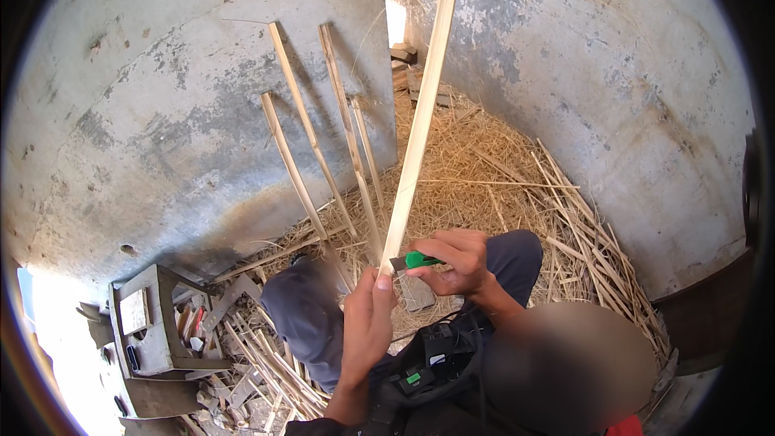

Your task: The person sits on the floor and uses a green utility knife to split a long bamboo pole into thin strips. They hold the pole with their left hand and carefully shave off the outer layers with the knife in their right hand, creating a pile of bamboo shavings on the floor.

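A long pale strip, which looks like split bamboo, slants up and away from me past the top of the view. My left hand is closed around its near end, the thumb lying along the strip. In my right hand is a green-handled knife, the fingers wrapped round the handle. The short dark blade points left and rests against the strip just above my left thumb. My fingers hide part of the knife's handle.
Several similar strips lean against the left wall. Straw-like shavings cover the floor, with piled thin sticks at the right. A grey wooden stool-like box holding odds and ends stands at the lower left. My knees flank my hands.
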A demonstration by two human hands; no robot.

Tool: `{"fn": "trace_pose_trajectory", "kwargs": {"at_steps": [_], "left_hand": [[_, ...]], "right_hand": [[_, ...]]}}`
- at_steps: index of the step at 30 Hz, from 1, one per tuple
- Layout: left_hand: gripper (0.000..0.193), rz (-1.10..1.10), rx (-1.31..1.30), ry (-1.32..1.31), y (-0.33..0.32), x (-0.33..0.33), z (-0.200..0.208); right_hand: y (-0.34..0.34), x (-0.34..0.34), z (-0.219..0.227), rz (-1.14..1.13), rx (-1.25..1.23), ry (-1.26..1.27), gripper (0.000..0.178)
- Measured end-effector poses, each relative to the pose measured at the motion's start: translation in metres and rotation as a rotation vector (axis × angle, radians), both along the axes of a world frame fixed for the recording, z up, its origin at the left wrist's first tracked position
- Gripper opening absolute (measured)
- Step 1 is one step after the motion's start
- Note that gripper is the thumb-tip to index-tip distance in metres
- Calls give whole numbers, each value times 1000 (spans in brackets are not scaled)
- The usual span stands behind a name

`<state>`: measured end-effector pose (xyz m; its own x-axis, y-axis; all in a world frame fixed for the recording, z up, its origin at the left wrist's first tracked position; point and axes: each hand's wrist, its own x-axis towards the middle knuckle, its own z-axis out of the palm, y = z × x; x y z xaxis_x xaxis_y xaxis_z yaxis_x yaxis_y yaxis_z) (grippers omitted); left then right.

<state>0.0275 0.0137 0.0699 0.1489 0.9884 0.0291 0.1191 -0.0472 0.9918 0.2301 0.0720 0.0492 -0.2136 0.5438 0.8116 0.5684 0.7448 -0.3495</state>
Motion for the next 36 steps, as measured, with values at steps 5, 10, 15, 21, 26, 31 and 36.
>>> {"fn": "trace_pose_trajectory", "kwargs": {"at_steps": [5, 10, 15, 21, 26, 31, 36], "left_hand": [[35, -54, -47, 42, -17, -4, -12], [30, -17, 29, 102, -25, -1, -5], [26, 115, 70, 80, -11, -2, -9], [25, 106, 55, 1, -9, 1, -8], [23, 143, 114, 77, -8, 3, -4], [23, 181, 113, 110, -9, 3, 0], [23, 171, 112, 108, -9, 3, -1]], "right_hand": [[19, 26, -5, -284, -109, 190, 28], [30, 55, -9, -186, -200, 314, 28], [11, 22, -11, 42, -116, 216, 37], [-5, 6, -5, 80, -84, -18, 30], [-7, 1, -4, 54, -68, -50, 31], [-11, 0, -3, 5, -42, -87, 35], [-14, 0, 2, -42, -12, -109, 35]]}}
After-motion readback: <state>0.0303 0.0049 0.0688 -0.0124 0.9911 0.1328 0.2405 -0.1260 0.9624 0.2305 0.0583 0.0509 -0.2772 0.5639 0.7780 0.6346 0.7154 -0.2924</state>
